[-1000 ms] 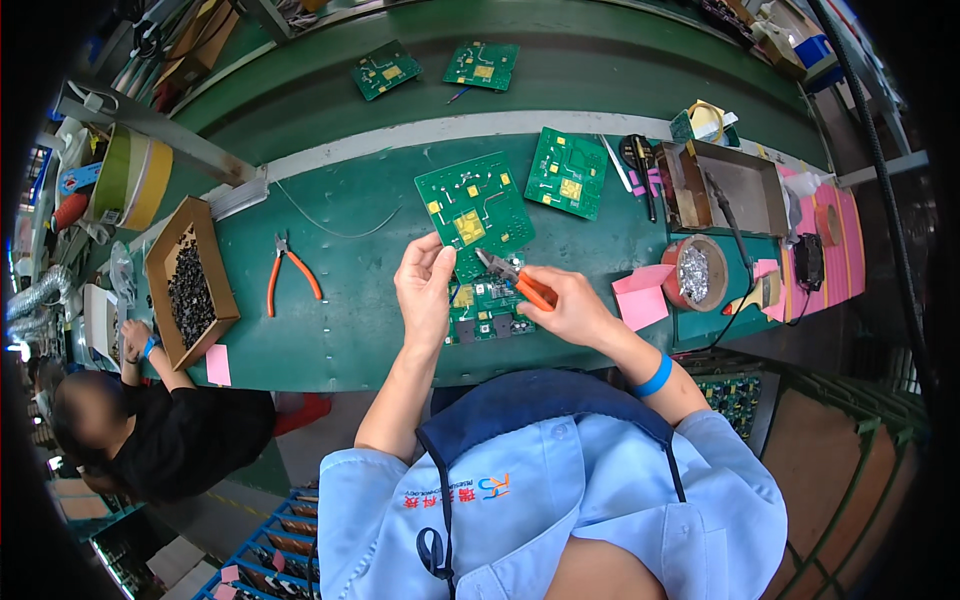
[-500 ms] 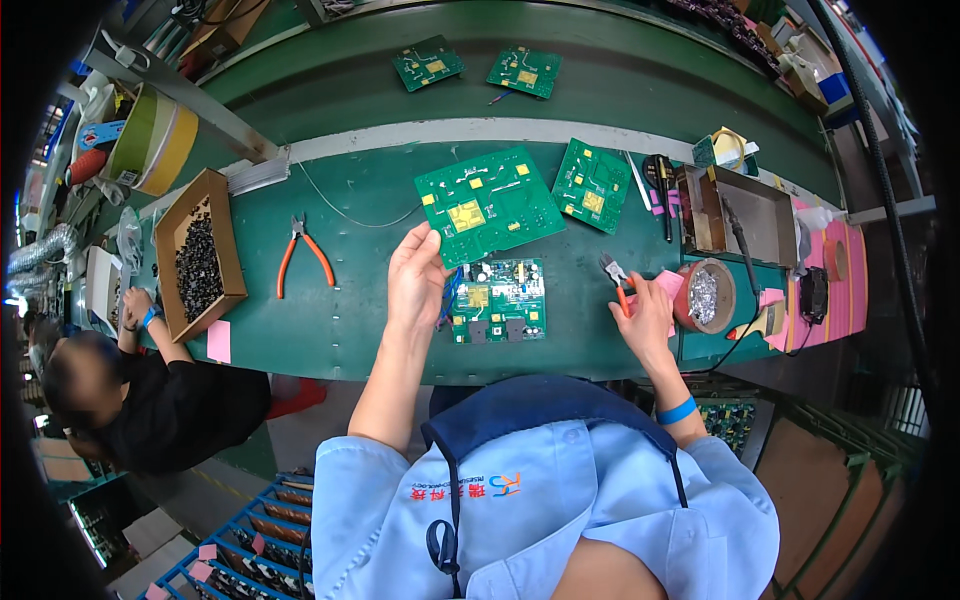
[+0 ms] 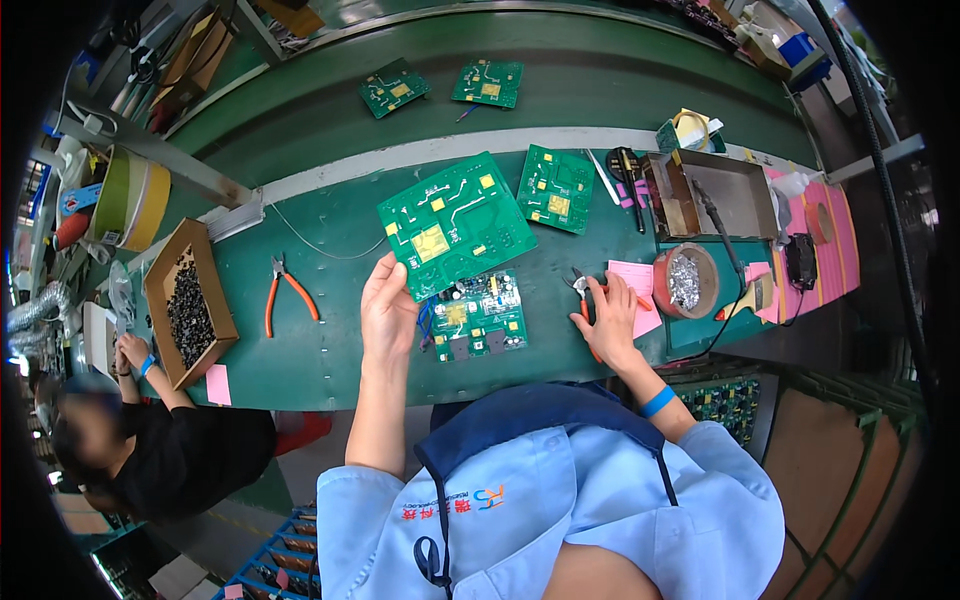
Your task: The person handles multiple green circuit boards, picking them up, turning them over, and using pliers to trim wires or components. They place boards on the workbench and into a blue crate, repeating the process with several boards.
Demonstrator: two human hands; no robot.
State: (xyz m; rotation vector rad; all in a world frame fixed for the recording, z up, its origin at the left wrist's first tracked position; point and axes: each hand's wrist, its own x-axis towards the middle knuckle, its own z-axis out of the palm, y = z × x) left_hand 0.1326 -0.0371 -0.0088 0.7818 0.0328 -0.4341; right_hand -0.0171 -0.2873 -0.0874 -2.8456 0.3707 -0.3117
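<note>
My left hand (image 3: 388,310) is closed on the lower left corner of a large green circuit board (image 3: 485,235), holding it tilted above the bench with its soldered face and yellow patches showing. Partly beneath it, a second circuit board (image 3: 480,325) lies component side up, with blue wires at its left edge. My right hand (image 3: 612,325) rests over a pair of red-handled cutters (image 3: 579,284), fingers apart across the spread handles. Under its fingertips is a pink paper slip (image 3: 645,320). Another circuit board (image 3: 556,190) lies just right of the held one.
Orange-handled cutters (image 3: 290,290) lie left. A cardboard box (image 3: 222,335) holds small black parts. On the right are a round red tub (image 3: 660,285) with crumpled foil and an open tray (image 3: 730,200). Two boards (image 3: 488,84) sit beyond the ledge. A co-worker (image 3: 170,450) works at left.
The view has shifted. My right hand has come down flatter over the cutters, whose handles now spread beneath its fingers. My left hand still holds the raised board.
</note>
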